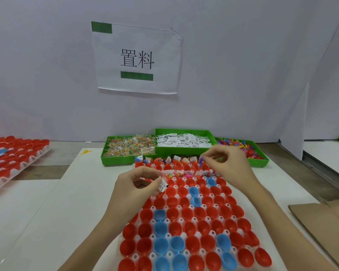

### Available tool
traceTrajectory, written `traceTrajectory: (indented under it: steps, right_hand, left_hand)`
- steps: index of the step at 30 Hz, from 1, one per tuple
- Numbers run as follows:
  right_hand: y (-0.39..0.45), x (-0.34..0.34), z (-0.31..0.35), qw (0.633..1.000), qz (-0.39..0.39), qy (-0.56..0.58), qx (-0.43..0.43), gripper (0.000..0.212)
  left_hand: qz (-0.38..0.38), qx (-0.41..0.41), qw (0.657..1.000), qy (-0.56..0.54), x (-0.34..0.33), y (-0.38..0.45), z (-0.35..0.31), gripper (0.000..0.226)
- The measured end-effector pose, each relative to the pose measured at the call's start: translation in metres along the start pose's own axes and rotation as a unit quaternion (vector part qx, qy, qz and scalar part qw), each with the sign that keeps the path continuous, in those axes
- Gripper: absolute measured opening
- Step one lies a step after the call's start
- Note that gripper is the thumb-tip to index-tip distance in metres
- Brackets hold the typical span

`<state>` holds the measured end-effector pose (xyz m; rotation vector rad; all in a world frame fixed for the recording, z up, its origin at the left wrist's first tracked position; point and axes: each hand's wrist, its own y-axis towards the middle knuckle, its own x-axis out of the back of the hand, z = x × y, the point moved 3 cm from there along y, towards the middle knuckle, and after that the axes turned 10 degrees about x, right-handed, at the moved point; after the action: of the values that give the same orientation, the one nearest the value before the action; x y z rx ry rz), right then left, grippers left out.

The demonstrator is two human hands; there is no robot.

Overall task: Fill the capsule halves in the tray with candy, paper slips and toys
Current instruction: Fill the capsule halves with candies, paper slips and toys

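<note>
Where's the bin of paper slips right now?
In the head view, the slip bin sits at the back of the table against the wall, the middle of three green bins, between the candy bin and the toy bin.

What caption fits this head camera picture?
Left hand pinches a paper slip, right hand a toy, above the capsule tray.

Glossy red and blue plastic capsule halves (186, 218) in a white plastic tray (181, 220); matt white bench (70, 192); brown cardboard sheet (325, 222).

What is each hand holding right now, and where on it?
Left hand pinches a paper slip by its edge. Right hand pinches a small purple toy at one end.
</note>
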<state>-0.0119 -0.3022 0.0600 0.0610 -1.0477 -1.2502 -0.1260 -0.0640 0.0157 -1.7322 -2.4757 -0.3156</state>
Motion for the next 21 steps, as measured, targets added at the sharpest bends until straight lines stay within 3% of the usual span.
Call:
traceTrajectory:
  steps: [3, 7, 15, 21]
  right_hand:
    - [-0.025, -0.023, 0.050, 0.995, 0.061, 0.027, 0.075, 0.010]
    - [-0.035, -0.045, 0.072, 0.984, 0.091, -0.050, 0.144, 0.006]
    - [-0.034, -0.052, 0.075, 0.986, 0.034, -0.090, 0.139, 0.005]
    - [-0.031, -0.058, 0.081, 0.990, -0.042, -0.002, 0.131, 0.014]
  left_hand:
    - [0.001, -0.023, 1.000, 0.013, -0.003, -0.003, -0.002, 0.015]
    - [0.032, -0.049, 0.998, -0.012, -0.005, -0.006, -0.007, 0.017]
    - [0.055, -0.033, 0.995, -0.075, -0.004, -0.009, -0.016, 0.018]
    - [0.032, -0.041, 0.993, -0.105, 0.003, -0.006, -0.021, 0.017]
